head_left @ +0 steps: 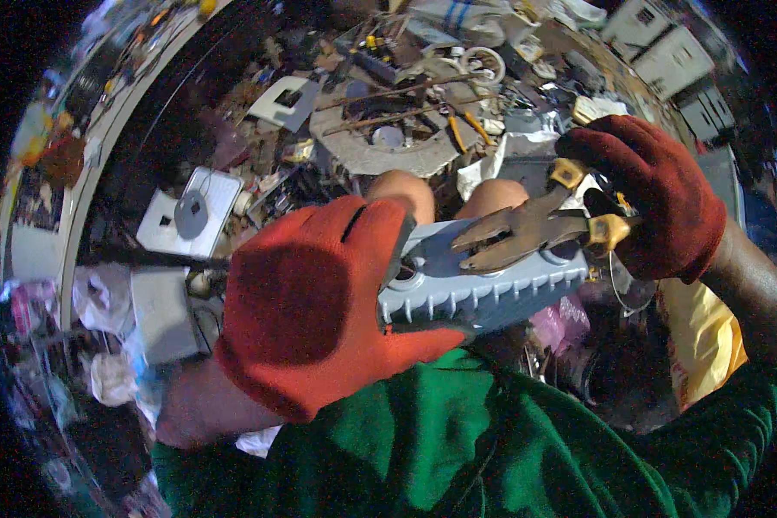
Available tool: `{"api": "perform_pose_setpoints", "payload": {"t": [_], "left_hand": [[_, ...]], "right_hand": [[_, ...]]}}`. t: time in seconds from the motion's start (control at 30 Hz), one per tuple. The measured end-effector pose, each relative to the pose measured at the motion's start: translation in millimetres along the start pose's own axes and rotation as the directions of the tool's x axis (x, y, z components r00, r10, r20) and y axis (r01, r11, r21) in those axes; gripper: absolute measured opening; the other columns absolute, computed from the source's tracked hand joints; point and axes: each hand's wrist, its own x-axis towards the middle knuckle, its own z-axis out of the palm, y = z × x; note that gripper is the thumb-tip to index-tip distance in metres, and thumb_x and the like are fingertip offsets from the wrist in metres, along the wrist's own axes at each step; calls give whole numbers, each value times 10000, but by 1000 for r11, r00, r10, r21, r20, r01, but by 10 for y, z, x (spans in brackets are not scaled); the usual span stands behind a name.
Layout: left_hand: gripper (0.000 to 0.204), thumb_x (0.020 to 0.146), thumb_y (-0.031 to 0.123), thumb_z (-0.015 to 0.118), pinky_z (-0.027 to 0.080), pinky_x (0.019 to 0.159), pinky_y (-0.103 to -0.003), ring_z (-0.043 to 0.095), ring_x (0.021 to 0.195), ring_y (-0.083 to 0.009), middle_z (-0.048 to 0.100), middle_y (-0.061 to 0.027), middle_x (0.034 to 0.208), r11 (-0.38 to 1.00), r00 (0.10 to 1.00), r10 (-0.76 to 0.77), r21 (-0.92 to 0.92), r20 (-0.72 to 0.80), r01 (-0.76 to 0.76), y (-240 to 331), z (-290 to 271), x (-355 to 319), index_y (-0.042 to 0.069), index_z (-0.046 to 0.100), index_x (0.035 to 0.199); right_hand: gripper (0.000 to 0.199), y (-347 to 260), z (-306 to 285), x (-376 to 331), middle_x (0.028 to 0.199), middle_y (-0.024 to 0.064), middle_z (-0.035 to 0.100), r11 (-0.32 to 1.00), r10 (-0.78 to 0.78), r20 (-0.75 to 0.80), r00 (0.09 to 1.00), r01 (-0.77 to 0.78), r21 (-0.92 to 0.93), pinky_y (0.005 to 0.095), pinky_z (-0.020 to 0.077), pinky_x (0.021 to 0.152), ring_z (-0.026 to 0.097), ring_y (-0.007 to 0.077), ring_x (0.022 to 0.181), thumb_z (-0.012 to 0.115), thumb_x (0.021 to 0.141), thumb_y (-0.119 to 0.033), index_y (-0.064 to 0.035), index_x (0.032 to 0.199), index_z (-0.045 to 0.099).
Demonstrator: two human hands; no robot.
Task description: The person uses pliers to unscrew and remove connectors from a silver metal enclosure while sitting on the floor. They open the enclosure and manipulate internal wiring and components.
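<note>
A grey ribbed plastic casing (pixel 492 298) is held in front of my body, its row of short ribs running along the near side. My left hand (pixel 306 298), in a red work glove, is closed round the casing's left end with the thumb along the top edge. In a matching glove, my right hand (pixel 660 190) grips a pair of pliers (pixel 531 229) by yellowish handles. The worn jaws of these pliers are parted and lie over the casing's upper face. Whether they touch the plastic, I cannot tell.
Beyond my knees sits a stone slab (pixel 363 160) with metal rods and orange-handled pliers (pixel 470 129) on it. Scrap parts surround it, including a white panel (pixel 272 102) with a cutout. A yellow sack (pixel 708 337) stands at right; pale box-shaped housings (pixel 673 65) are at far right.
</note>
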Motion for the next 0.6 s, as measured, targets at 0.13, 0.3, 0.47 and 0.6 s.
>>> {"api": "perform_pose_setpoints", "payload": {"t": [0.13,0.3,0.47,0.6], "left_hand": [[718,565,449,861,518,694,-432,642,802,-322,621,-124,907,986,989,127,115,-79,-117,25,190,72,25,589,1076],[684,597,441,862,506,629,-410,619,738,-300,581,-110,848,953,949,290,126,-129,-274,79,274,140,23,579,1059],[694,625,422,864,512,645,-415,629,749,-303,593,-125,873,955,952,290,98,-93,-281,116,277,84,6,596,1112],[661,658,353,848,534,697,-411,657,822,-325,634,-149,965,960,961,276,-30,-28,-277,70,232,91,3,614,1168]], "right_hand": [[669,-236,38,-299,1191,214,590,984,151,-19,988,-152,-96,474,481,918,584,405,1085,744,667,-130,-32,1295,533],[710,-513,307,-616,1212,207,598,940,299,-121,947,-314,-136,448,510,890,608,383,1060,730,692,-182,-70,1356,502],[586,-631,479,-944,1150,184,657,752,538,-23,842,-468,465,386,531,865,661,334,995,701,843,-177,-27,1371,493],[522,-871,787,-1425,1193,98,654,-185,689,475,547,-502,845,347,515,881,641,213,1043,697,887,-161,-32,1359,516]]}}
